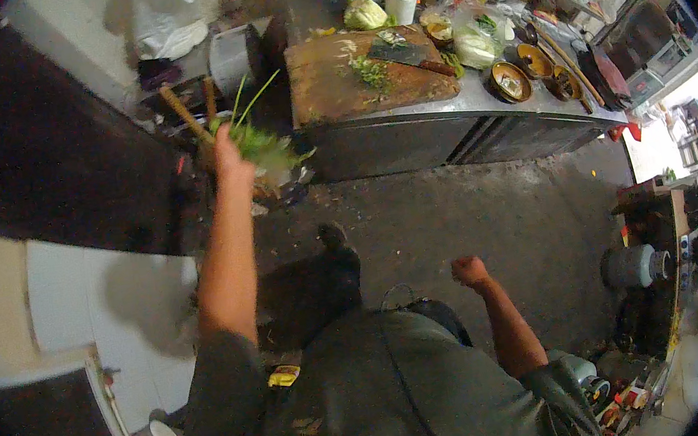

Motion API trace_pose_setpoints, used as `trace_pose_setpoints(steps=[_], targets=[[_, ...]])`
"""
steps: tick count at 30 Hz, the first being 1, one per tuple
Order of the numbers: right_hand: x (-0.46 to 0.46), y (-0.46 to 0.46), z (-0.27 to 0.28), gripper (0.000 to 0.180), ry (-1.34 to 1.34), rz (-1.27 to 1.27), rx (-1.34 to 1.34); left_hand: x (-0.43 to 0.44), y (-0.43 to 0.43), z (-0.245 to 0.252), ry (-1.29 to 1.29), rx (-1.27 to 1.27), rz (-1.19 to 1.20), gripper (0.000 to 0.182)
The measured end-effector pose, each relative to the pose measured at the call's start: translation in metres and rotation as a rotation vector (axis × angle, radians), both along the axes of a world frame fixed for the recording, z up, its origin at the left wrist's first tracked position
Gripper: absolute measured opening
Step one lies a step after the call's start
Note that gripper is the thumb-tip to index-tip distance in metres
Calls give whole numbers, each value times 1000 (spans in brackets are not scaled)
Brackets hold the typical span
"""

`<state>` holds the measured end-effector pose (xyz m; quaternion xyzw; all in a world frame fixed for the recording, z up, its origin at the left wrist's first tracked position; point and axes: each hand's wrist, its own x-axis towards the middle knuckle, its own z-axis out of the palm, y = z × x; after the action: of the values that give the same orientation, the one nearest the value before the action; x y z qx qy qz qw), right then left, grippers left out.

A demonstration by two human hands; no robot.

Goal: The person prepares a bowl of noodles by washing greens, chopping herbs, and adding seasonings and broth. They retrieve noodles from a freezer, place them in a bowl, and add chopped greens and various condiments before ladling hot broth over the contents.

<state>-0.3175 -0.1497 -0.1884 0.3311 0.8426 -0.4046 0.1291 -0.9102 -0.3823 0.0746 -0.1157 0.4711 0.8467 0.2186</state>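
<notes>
My left hand (232,157) is stretched forward at the left, closed around a bunch of leafy green herbs (265,150). Two thin stems stick up past the fingers, and the leaves hang to the right, slightly blurred. The bunch is over a cluttered spot beside the counter, left of a thick wooden chopping board (317,88). On that board lie a cleaver (397,52) with a wooden handle and a heap of chopped greens (374,75). My right hand (470,270) is low above the floor, curled into a fist, with nothing visible in it.
Behind the board stand a cabbage (364,13) and a white paper roll (402,6). Bagged cabbage (477,45) and several brown bowls (510,82) occupy the steel counter (479,104). A gas cylinder (636,266) is at the right; white tiled wall (136,296) rises at the left.
</notes>
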Motion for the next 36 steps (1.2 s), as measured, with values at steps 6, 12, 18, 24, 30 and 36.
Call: trace_pose_setpoints(steps=[6,12,18,24,30,36], targets=[[-42,62,59,24,-263,-616,-294,-88,296,-44,-198,339,-90,35],[-157,164,100,25,-202,-496,-3,-87,318,-143,-87,-532,-500,48],[-365,303,147,34,72,-181,477,-112,262,-140,315,-993,-544,45],[-481,408,136,51,-154,364,652,-143,314,-112,1171,-1344,-533,57],[-469,415,154,63,0,576,546,-67,336,-165,1329,-1525,-927,56],[-408,370,208,51,104,124,148,-48,330,-167,1534,-1283,-689,43]])
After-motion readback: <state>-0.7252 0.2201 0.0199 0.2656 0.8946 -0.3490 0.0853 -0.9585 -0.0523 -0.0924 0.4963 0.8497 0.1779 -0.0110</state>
